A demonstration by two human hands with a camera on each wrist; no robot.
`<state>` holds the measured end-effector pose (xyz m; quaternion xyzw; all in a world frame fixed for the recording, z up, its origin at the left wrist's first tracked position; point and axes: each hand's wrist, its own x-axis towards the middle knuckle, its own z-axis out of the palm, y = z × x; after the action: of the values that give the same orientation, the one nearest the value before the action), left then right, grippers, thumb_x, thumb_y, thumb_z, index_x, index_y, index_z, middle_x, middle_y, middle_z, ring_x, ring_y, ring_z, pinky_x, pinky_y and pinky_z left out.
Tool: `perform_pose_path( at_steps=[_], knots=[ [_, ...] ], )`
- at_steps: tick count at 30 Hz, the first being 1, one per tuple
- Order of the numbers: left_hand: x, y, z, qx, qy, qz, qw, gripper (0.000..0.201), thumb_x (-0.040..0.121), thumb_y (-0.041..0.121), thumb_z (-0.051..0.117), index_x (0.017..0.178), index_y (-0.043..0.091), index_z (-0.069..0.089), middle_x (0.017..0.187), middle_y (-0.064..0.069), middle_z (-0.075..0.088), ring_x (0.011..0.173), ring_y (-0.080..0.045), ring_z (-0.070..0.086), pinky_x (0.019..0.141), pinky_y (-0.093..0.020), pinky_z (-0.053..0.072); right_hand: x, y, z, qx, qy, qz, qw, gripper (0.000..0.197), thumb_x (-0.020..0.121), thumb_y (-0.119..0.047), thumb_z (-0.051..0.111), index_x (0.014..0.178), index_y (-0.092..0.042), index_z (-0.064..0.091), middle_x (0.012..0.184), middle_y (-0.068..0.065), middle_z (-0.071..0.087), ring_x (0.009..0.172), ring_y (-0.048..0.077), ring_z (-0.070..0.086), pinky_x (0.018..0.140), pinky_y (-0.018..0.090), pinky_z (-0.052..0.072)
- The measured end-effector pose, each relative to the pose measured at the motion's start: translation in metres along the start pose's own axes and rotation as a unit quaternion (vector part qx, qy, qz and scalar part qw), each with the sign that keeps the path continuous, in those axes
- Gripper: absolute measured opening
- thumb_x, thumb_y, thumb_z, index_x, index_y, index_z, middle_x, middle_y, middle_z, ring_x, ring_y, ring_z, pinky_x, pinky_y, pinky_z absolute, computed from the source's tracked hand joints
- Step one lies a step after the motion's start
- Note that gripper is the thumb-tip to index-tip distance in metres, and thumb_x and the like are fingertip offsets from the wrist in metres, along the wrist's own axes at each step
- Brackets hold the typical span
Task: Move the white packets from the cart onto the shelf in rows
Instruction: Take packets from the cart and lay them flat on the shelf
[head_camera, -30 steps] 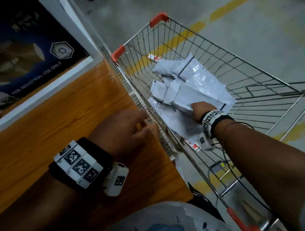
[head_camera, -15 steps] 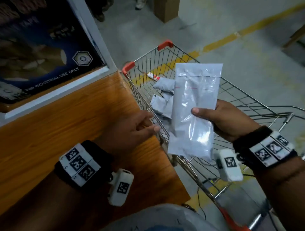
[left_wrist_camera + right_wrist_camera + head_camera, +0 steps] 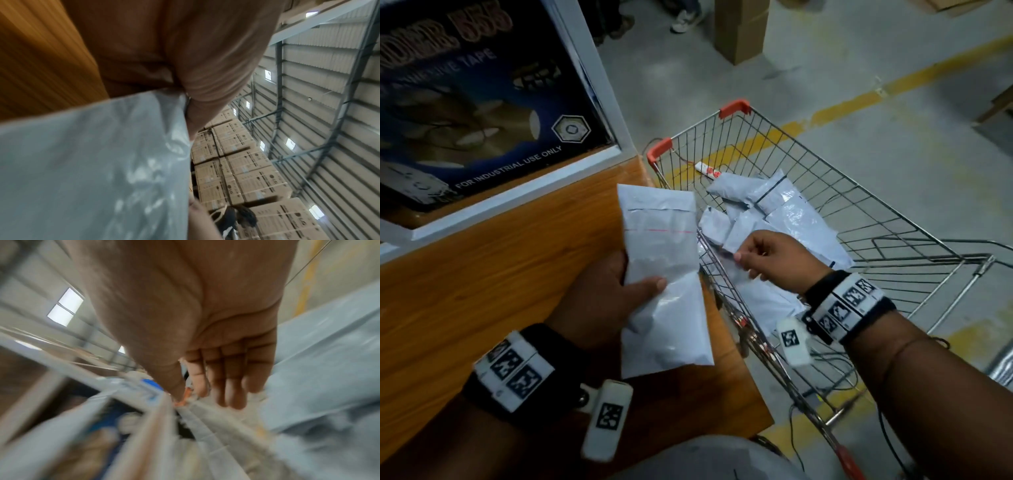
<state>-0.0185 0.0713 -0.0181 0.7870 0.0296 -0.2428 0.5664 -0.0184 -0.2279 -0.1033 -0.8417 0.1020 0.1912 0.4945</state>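
Observation:
A long white packet (image 3: 664, 308) stands on end over the right edge of the wooden shelf (image 3: 482, 291). My left hand (image 3: 640, 274) grips it at mid-length, thumb on the front and fingers behind. In the left wrist view the packet (image 3: 92, 170) fills the lower left under my palm. My right hand (image 3: 750, 263) hovers over the wire cart (image 3: 893, 219), fingers relaxed and holding nothing, as the right wrist view of the hand (image 3: 205, 386) confirms. Several white packets (image 3: 791, 212) lie heaped in the cart's basket, just beyond my right hand.
A dark blue box (image 3: 476, 102) printed "FOR INDUSTRIAL USE ONLY" stands at the back of the shelf. A small red and white tube (image 3: 707, 170) lies in the cart's far corner. A cardboard box (image 3: 739, 27) stands on the concrete floor beyond.
My right hand lifted a packet out of the cart and passed it to my left hand. The right hand has let go and moved back over the cart.

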Motion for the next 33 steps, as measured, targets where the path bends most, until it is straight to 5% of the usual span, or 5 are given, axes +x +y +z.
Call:
perform_pose_path(
  at_steps=[6,15,22,25,33],
  knots=[
    [0.014,-0.003,0.009,0.013,0.011,-0.034,0.999,0.03,0.093,0.009,0.084,0.121,0.017,0.077,0.104,0.007,0.085,0.09,-0.013,0.082,0.068,-0.025,0.065,0.088,0.128,-0.029,-0.325,0.093,0.178,0.924,0.051,0.089,-0.039,0.072,0.133,-0.016,0.061,0.131,0.018,0.058,0.116,0.042,0.061,0.095,0.044,0.056],
    [0.03,-0.004,0.037,0.046,-0.025,-0.046,0.998,0.033,0.092,0.013,0.088,0.123,0.017,0.076,0.113,0.001,0.085,0.103,-0.024,0.082,0.098,-0.057,0.063,0.118,0.17,-0.023,-0.375,0.084,0.164,0.909,0.034,0.094,-0.033,0.068,0.123,-0.016,0.063,0.121,0.016,0.068,0.111,0.039,0.065,0.088,0.042,0.052],
    [0.042,-0.001,0.041,0.047,0.006,-0.022,0.999,0.03,0.098,0.007,0.079,0.122,0.022,0.073,0.104,0.008,0.084,0.092,-0.008,0.081,0.074,-0.024,0.065,0.088,0.1,-0.064,-0.101,0.047,0.114,0.987,0.014,0.096,-0.029,0.071,0.101,-0.017,0.068,0.101,0.009,0.072,0.091,0.027,0.068,0.076,0.033,0.05],
    [0.046,0.004,0.043,0.037,0.021,-0.012,0.999,0.034,0.097,-0.001,0.076,0.114,0.028,0.071,0.089,0.02,0.079,0.079,0.006,0.076,0.064,-0.011,0.058,0.055,0.041,-0.069,0.095,0.071,0.064,0.991,0.027,0.086,-0.03,0.075,0.109,-0.016,0.073,0.108,0.009,0.078,0.097,0.032,0.076,0.09,0.052,0.063],
    [0.035,0.028,0.055,-0.077,0.039,0.026,0.996,0.04,0.076,0.015,0.072,0.116,0.014,0.077,0.111,-0.011,0.083,0.107,-0.036,0.079,0.097,-0.058,0.064,-0.022,-0.081,0.004,0.29,-0.042,-0.058,0.954,0.031,0.076,-0.027,0.073,0.107,-0.018,0.075,0.104,0.005,0.08,0.096,0.03,0.075,0.08,0.044,0.061]
  ],
)
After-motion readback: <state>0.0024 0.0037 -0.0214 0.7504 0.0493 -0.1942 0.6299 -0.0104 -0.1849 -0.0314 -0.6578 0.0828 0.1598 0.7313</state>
